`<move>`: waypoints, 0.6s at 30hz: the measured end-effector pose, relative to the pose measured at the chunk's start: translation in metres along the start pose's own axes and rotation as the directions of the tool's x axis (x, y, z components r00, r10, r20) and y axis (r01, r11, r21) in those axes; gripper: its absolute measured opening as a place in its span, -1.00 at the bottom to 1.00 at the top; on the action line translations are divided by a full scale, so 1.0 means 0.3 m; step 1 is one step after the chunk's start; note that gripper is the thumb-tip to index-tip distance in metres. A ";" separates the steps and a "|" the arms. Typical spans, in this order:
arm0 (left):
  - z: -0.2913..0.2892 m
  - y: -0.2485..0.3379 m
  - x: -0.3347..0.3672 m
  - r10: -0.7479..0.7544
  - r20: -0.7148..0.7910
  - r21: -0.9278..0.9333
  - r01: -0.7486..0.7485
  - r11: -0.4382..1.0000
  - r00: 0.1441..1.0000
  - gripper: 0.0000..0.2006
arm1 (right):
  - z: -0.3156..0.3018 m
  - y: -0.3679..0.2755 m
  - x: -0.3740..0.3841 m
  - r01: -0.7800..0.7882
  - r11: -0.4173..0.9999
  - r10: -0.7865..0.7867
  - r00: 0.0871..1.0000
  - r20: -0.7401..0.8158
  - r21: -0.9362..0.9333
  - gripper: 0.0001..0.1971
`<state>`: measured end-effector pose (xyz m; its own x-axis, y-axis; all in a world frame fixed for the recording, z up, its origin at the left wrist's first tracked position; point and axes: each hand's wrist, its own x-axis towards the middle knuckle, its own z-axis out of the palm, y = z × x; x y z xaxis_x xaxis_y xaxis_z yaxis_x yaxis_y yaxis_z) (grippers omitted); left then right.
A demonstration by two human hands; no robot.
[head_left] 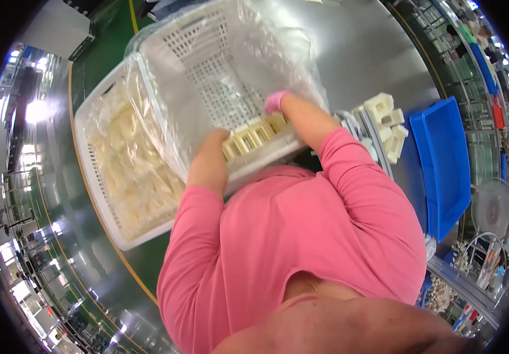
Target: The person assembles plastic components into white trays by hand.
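A row of cream plastic frame-like parts [251, 137] stands along the near wall inside a white perforated basket [175, 41], which is lined with a clear plastic bag. My left hand [214, 144] is closed against the row's left end, most of its fingers hidden. At the right end, my right hand [279, 102] reaches over the basket's near side, pink covering on its fingers. Its fingers curl behind the parts, and the row sits between both hands. The basket's perforated bottom [225, 88] shows beyond the row.
To the left, a second white basket [104, 203] holds many cream parts under clear plastic. More cream parts [384, 121] lie on the metal table [349, 50] at the right, near a metal rail [374, 138]. Farther right is a blue tray [443, 165].
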<state>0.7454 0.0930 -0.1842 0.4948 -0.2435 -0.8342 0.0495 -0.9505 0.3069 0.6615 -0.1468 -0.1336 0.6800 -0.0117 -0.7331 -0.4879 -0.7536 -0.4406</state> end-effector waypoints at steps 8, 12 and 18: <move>0.107 -0.124 0.056 -0.112 0.316 -0.237 0.192 0.952 0.942 -0.23 | 0.077 -0.057 -0.032 -0.341 0.940 0.334 0.907 0.257 -0.017 -0.51; 0.122 -0.079 0.025 -0.229 0.268 -0.262 0.299 0.918 0.936 -0.40 | 0.096 0.006 0.000 -0.214 0.976 0.192 0.936 0.295 0.043 -0.38; 0.240 -0.282 0.250 -0.208 0.317 -0.540 0.357 0.762 0.925 -0.43 | 0.201 0.015 0.061 -0.203 0.835 0.147 0.978 0.148 0.511 -0.50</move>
<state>0.7158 0.1412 -0.3058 0.1720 -0.0886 -0.9811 0.6831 -0.7068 0.1835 0.6388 -0.1108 -0.1803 0.5120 -0.0251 -0.8586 -0.8254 -0.2910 -0.4837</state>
